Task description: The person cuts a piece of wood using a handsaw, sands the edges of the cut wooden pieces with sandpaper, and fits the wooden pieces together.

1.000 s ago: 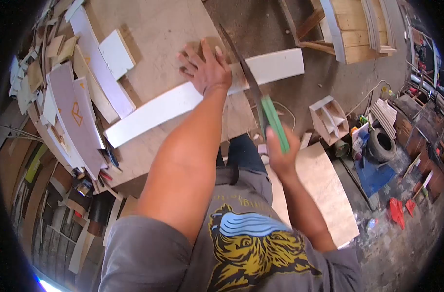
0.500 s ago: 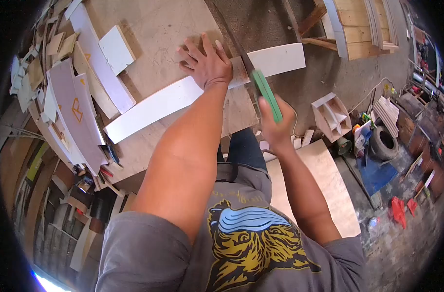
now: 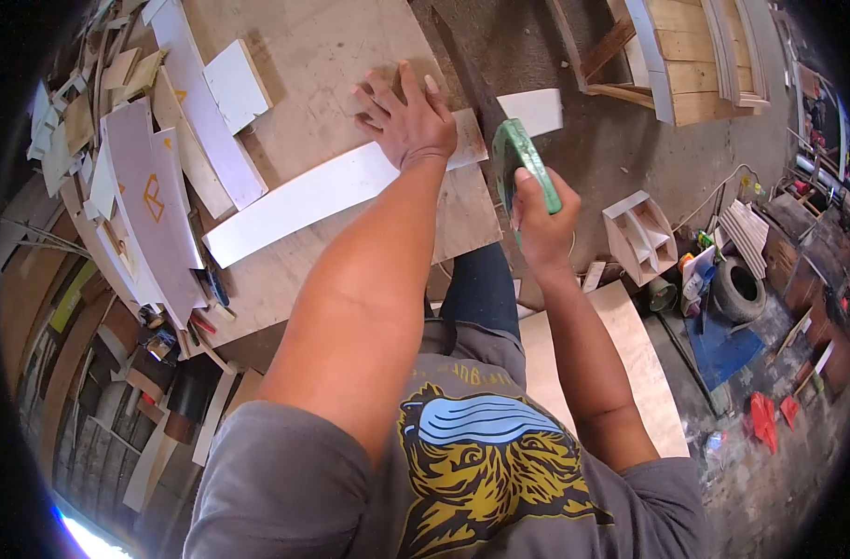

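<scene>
A handsaw with a green handle [image 3: 529, 168] is in my right hand [image 3: 548, 224], its fingers wrapped round the grip. Its dark blade [image 3: 469, 74] points up and away, just past the workbench edge. My left hand [image 3: 406, 121] lies spread and flat on a long white board [image 3: 304, 200], pressing it against the bench. The board's cut end sits at the bench edge, beside the blade. Beyond the blade a short white offcut [image 3: 537, 112] is apart from the board, over the floor; the saw partly hides it.
Curved white panels [image 3: 141, 200] and wood scraps are heaped on the left of the workbench [image 3: 322, 65]. A small square board [image 3: 239, 86] lies near them. On the right stand a wooden frame [image 3: 695, 65], a small white-and-wood box [image 3: 641, 238] and a tyre [image 3: 739, 291].
The board's outer end has come off and now looks smaller and lower, separate from the rest. My right hand has tilted the saw and shifted slightly right. My left hand stays on the board.
</scene>
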`<state>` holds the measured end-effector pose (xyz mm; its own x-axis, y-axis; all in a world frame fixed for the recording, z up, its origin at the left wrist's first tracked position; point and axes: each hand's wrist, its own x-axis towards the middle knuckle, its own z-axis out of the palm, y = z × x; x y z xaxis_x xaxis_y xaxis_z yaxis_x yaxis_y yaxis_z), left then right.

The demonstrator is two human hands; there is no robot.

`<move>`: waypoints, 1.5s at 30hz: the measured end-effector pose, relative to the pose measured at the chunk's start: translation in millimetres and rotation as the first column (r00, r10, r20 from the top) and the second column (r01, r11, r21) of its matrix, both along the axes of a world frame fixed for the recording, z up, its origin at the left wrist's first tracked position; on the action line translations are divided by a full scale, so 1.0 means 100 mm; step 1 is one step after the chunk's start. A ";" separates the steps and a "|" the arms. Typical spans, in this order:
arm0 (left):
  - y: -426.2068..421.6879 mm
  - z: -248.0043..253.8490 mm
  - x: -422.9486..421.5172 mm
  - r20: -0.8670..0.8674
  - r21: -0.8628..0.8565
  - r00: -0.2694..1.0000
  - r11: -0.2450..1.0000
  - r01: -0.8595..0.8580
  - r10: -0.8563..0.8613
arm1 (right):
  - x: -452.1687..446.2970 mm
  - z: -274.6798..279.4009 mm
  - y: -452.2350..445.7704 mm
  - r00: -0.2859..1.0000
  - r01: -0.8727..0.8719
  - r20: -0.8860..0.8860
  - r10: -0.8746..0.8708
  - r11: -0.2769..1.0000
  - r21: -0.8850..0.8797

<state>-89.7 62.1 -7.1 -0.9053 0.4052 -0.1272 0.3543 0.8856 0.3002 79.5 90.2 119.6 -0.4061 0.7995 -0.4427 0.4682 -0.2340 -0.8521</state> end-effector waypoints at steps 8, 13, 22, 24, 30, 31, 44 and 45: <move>0.00 0.08 -0.03 0.046 0.022 0.999 1.000 -0.014 0.013 | -0.01 0.03 0.01 0.965 -0.135 -0.156 0.213 0.907 0.398; -0.14 0.00 -0.02 -0.051 -0.027 0.991 0.992 0.120 -0.121 | -0.68 -0.01 0.21 0.845 -0.295 -0.196 0.498 0.740 0.605; -1.15 -0.57 0.03 -0.141 -0.164 0.824 0.834 0.527 -0.548 | -1.66 -0.29 -0.08 0.743 -0.507 0.085 0.664 0.475 0.719; -1.42 -0.34 0.08 -0.126 -0.091 0.819 0.829 0.552 -0.559 | -1.75 -0.43 -0.14 0.730 -0.521 0.134 0.670 0.420 0.743; -1.53 0.33 0.16 -0.064 -0.061 0.826 0.828 0.557 -0.560 | -1.85 -0.82 -0.15 0.564 -0.711 0.307 0.767 0.262 0.652; -1.55 0.29 0.16 -0.060 -0.098 0.826 0.827 0.554 -0.561 | -1.84 -0.82 -0.11 0.497 -0.785 0.338 0.799 0.248 0.568; -1.36 0.36 0.24 -0.131 -0.133 0.850 0.858 0.495 -0.511 | 0.11 -1.40 1.13 0.934 -0.333 0.179 0.309 0.935 0.122; -1.28 0.32 0.27 -0.165 -0.114 0.842 0.858 0.501 -0.514 | 0.22 -1.47 1.07 0.941 -0.318 0.157 0.301 0.943 0.101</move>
